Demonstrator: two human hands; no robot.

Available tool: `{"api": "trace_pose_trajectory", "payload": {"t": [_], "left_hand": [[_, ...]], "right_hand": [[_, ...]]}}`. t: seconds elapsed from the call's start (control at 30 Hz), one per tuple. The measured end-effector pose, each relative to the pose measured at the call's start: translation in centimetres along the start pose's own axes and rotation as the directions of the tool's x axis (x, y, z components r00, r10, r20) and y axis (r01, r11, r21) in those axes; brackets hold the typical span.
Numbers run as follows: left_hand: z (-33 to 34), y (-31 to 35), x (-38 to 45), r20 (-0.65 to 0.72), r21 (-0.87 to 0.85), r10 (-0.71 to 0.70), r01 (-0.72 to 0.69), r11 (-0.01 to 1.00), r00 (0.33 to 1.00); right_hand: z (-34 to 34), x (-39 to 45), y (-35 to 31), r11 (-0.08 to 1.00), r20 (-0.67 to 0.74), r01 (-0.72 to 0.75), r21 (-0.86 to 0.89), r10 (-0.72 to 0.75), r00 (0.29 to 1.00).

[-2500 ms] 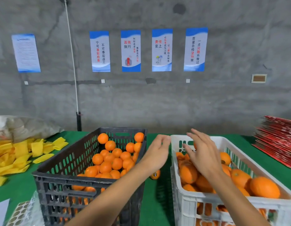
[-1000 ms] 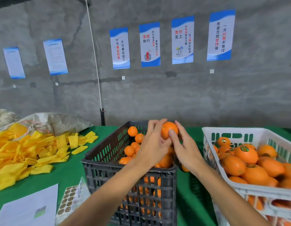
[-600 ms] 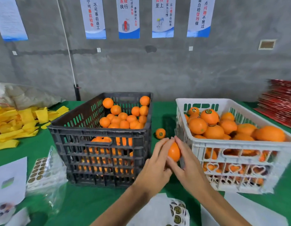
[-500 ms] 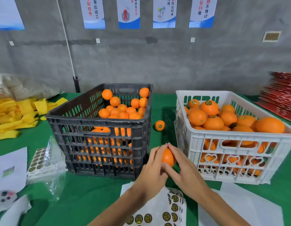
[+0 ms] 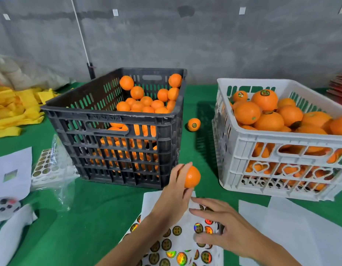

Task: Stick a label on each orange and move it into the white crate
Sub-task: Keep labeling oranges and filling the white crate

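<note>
My left hand (image 5: 175, 196) grips a small orange (image 5: 192, 177) in front of the gap between the two crates. My right hand (image 5: 222, 225) reaches down onto a sheet of round shiny labels (image 5: 177, 244), fingers spread with the thumb and fingertips touching it. The black crate (image 5: 116, 120) on the left holds several unlabelled oranges (image 5: 147, 101). On the right, the white crate (image 5: 281, 135) is piled with oranges that carry labels (image 5: 264, 96). One labelled orange (image 5: 193, 124) lies on the green table between the crates.
Another label sheet in clear plastic (image 5: 49, 166) lies left of the black crate, beside white papers (image 5: 12, 171). Yellow foam sleeves (image 5: 14, 108) are heaped at far left. White backing papers (image 5: 292, 231) lie at front right. A grey wall stands behind.
Both hands brought an orange from the black crate down to the table front. My right hand has now left the orange and dropped onto the label sheet; the left still holds it.
</note>
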State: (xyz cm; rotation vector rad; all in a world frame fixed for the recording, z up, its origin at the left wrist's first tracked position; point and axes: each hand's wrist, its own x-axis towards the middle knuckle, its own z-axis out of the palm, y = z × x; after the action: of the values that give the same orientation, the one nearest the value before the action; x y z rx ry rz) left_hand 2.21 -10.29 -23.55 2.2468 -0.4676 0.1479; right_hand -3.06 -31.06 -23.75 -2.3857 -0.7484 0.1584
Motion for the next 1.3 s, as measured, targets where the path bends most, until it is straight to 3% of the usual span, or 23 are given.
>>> {"api": "trace_pose_trajectory", "payload": {"t": [0.13, 0.27, 0.43, 0.6, 0.67, 0.7, 0.73, 0.8, 0.87, 1.0, 1.3], "left_hand": [[0.1, -0.2, 0.0, -0.057, -0.040, 0.044, -0.046, 0.998, 0.997], [0.5, -0.5, 0.1, -0.081, -0.045, 0.066, -0.069, 0.997, 0.995], [0.6, -0.9, 0.0, -0.063, -0.023, 0.051, -0.053, 0.998, 0.997], [0.5, -0.7, 0.0, -0.040, -0.019, 0.048, -0.049, 0.999, 0.998], [0.4, -0.6, 0.1, -0.034, -0.017, 0.043, -0.044, 0.999, 0.999], [0.3, -0.6, 0.1, -0.029, -0.019, 0.040, -0.040, 0.999, 0.999], [0.3, -0.6, 0.1, -0.020, -0.025, 0.040, -0.040, 0.999, 0.999], [0.2, -0.6, 0.2, -0.004, -0.035, 0.049, -0.049, 0.998, 0.999], [0.2, -0.5, 0.3, -0.016, -0.042, 0.063, -0.064, 0.997, 0.998], [0.3, -0.1, 0.4, -0.046, -0.110, 0.051, -0.055, 0.992, 0.998], [-0.8, 1.1, 0.1, -0.033, -0.244, 0.069, -0.075, 0.967, 0.997]], "right_hand": [[0.4, 0.4, 0.0, 0.997, -0.132, 0.079, -0.021, -0.081, 0.988], [0.9, 0.8, -0.7, 0.970, -0.324, 0.213, -0.116, -0.239, 0.915], [1.1, 0.8, -0.4, 0.908, -0.359, 0.341, -0.244, -0.411, 0.838], [1.1, 0.5, -0.3, 0.718, -0.293, 0.435, -0.543, -0.647, 0.703], [1.6, 0.5, -1.1, 0.821, -0.365, 0.410, -0.396, -0.551, 0.751], [1.8, 0.6, -1.8, 0.919, -0.432, 0.359, -0.163, -0.394, 0.811], [1.7, 0.7, -2.6, 0.950, -0.457, 0.281, 0.135, -0.192, 0.869], [1.3, 1.4, -3.8, 0.809, -0.432, 0.160, 0.566, 0.126, 0.893], [0.7, 2.2, -4.5, 0.673, -0.430, 0.138, 0.726, 0.287, 0.856], [-0.8, 3.7, -5.3, 0.641, -0.475, 0.150, 0.753, 0.372, 0.797], [-1.4, 6.5, -4.7, 0.788, -0.545, -0.030, 0.615, 0.452, 0.706]]}}
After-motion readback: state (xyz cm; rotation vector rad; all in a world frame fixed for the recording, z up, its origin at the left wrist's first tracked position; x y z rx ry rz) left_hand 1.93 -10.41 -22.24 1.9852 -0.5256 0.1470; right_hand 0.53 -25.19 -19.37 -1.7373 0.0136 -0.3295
